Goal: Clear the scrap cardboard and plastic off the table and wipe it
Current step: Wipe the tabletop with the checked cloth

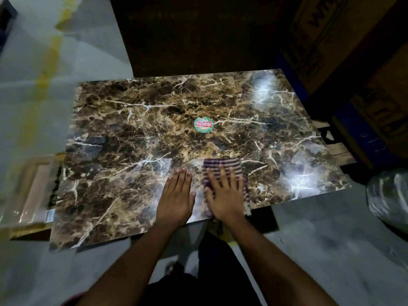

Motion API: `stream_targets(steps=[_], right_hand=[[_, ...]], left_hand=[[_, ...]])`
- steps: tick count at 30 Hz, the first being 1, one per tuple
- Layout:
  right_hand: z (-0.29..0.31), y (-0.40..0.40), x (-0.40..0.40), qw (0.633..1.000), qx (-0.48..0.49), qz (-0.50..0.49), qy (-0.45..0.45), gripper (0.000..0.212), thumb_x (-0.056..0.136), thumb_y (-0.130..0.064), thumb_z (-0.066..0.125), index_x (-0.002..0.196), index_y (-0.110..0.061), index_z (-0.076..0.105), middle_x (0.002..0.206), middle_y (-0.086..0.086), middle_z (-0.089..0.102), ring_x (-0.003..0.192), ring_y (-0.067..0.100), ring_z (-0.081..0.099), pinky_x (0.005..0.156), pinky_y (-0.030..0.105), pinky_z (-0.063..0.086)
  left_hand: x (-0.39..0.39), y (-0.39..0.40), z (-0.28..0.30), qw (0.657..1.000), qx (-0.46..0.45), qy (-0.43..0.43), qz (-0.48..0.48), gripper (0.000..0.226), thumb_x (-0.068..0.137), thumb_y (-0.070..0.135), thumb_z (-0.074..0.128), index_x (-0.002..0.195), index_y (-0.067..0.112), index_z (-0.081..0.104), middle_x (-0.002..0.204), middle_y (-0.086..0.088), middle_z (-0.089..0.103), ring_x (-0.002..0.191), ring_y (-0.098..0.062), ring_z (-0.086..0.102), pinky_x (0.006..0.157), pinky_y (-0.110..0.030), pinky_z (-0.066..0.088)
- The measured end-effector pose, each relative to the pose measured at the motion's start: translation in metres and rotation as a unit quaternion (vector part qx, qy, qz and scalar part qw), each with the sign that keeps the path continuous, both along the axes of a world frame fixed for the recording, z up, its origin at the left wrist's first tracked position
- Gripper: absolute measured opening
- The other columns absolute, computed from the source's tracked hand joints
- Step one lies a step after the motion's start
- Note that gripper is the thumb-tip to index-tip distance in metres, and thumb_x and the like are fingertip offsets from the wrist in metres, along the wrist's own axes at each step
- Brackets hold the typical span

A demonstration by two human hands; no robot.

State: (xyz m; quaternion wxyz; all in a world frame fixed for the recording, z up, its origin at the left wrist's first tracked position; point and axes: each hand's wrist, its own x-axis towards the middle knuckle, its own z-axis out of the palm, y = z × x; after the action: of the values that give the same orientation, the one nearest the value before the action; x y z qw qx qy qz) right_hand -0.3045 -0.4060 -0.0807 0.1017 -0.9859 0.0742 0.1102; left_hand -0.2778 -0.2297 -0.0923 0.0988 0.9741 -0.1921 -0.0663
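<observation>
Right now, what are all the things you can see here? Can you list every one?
table: one, shiny brown marble pattern with white veins, middle of the view
sticker: one, round, red and green, near the table's centre
cloth: one, purple and white stripes, flat on the table near its front edge
cardboard boxes: several, brown, stacked beyond the table on the right
plastic-wrapped bundle: one, clear and whitish, on the floor at right
flat cardboard under plastic: one, tan, left of the table
left hand: one, fingers straight, flat on the table
right hand: one, fingers spread, pressing the cloth
</observation>
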Motion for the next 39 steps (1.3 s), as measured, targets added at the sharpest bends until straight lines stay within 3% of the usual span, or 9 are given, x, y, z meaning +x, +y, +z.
stream_targets(steps=[4,8,13,18,23,27,30,35,39], right_hand=[[0.002,-0.023,-0.036,0.997,0.000,0.073,0.012,0.061,0.098,-0.064,0.013,0.157,-0.052,0.003,0.170,-0.007,0.001,0.157,0.024,-0.007,0.124,0.056,-0.001],[-0.003,-0.080,-0.002,1.000,-0.023,0.015,0.002,0.063,0.097,-0.063,0.013,0.158,-0.051,0.004,0.171,-0.004,0.004,0.157,0.026,-0.003,0.125,0.055,-0.001],[-0.005,-0.056,0.036,1.000,-0.003,0.013,-0.012,0.063,0.100,-0.058,0.024,0.160,-0.045,0.007,0.171,-0.001,0.005,0.157,0.029,-0.004,0.124,0.055,-0.004],[-0.007,-0.109,0.021,0.997,-0.010,0.071,-0.021,0.060,0.100,-0.060,0.023,0.158,-0.050,0.012,0.170,-0.005,0.012,0.158,0.025,0.003,0.124,0.056,0.004],[-0.007,-0.106,0.103,1.000,-0.005,-0.008,-0.029,0.063,0.097,-0.057,0.027,0.158,-0.045,0.019,0.169,0.001,0.019,0.157,0.032,0.007,0.123,0.059,0.005],[-0.008,-0.101,0.117,0.997,0.009,0.078,-0.026,0.061,0.098,-0.059,0.027,0.158,-0.048,0.016,0.169,-0.002,0.018,0.157,0.030,0.008,0.124,0.058,0.006],[-0.003,-0.142,0.131,0.993,-0.002,0.117,-0.014,0.060,0.099,-0.063,0.018,0.157,-0.052,0.006,0.170,-0.003,0.008,0.158,0.027,0.000,0.124,0.058,0.003],[-0.004,-0.128,0.220,0.999,0.004,0.030,-0.017,0.063,0.099,-0.061,0.017,0.159,-0.046,0.004,0.171,0.001,0.005,0.157,0.030,-0.005,0.124,0.058,-0.003],[-0.004,-0.114,0.228,0.992,0.008,0.124,-0.015,0.060,0.101,-0.060,0.018,0.159,-0.048,0.007,0.171,-0.004,0.006,0.157,0.027,-0.004,0.124,0.058,0.000]], left_hand=[[-0.006,-0.009,0.000,1.000,0.017,0.012,-0.011,0.065,0.101,0.042,0.023,0.157,0.010,0.030,0.165,-0.011,0.025,0.153,-0.027,0.019,0.123,-0.048,0.019],[-0.002,-0.025,0.003,0.999,0.011,0.009,-0.042,0.065,0.098,0.039,0.028,0.155,0.008,0.033,0.164,-0.011,0.029,0.152,-0.028,0.024,0.123,-0.040,0.008],[0.025,-0.052,0.001,0.999,-0.026,0.013,-0.021,0.065,0.104,0.041,0.033,0.160,0.014,0.017,0.168,-0.005,0.012,0.156,-0.022,0.006,0.122,-0.034,-0.005],[0.066,-0.073,0.000,0.999,-0.031,0.029,-0.002,0.063,0.105,0.039,0.028,0.161,0.015,0.013,0.169,-0.005,0.009,0.156,-0.021,0.002,0.125,-0.035,0.000],[0.104,-0.089,-0.002,1.000,-0.015,0.020,0.019,0.062,0.102,0.039,0.027,0.159,0.013,0.023,0.167,-0.007,0.019,0.155,-0.023,0.013,0.125,-0.039,0.009],[0.134,-0.105,-0.003,0.999,-0.014,0.016,0.032,0.062,0.102,0.039,0.028,0.158,0.012,0.026,0.166,-0.008,0.023,0.154,-0.024,0.018,0.125,-0.043,0.018],[0.155,-0.112,-0.003,0.998,-0.031,0.018,0.047,0.062,0.104,0.037,0.031,0.160,0.014,0.019,0.168,-0.004,0.012,0.156,-0.020,0.005,0.126,-0.042,0.014],[0.191,-0.124,-0.001,0.997,-0.040,0.014,0.066,0.061,0.105,0.038,0.029,0.161,0.016,0.015,0.169,-0.003,0.009,0.156,-0.018,0.000,0.127,-0.040,0.007],[0.223,-0.132,0.001,0.995,-0.040,0.012,0.093,0.061,0.107,0.038,0.023,0.161,0.016,0.007,0.170,-0.002,0.002,0.156,-0.018,-0.003,0.125,-0.036,-0.001]])
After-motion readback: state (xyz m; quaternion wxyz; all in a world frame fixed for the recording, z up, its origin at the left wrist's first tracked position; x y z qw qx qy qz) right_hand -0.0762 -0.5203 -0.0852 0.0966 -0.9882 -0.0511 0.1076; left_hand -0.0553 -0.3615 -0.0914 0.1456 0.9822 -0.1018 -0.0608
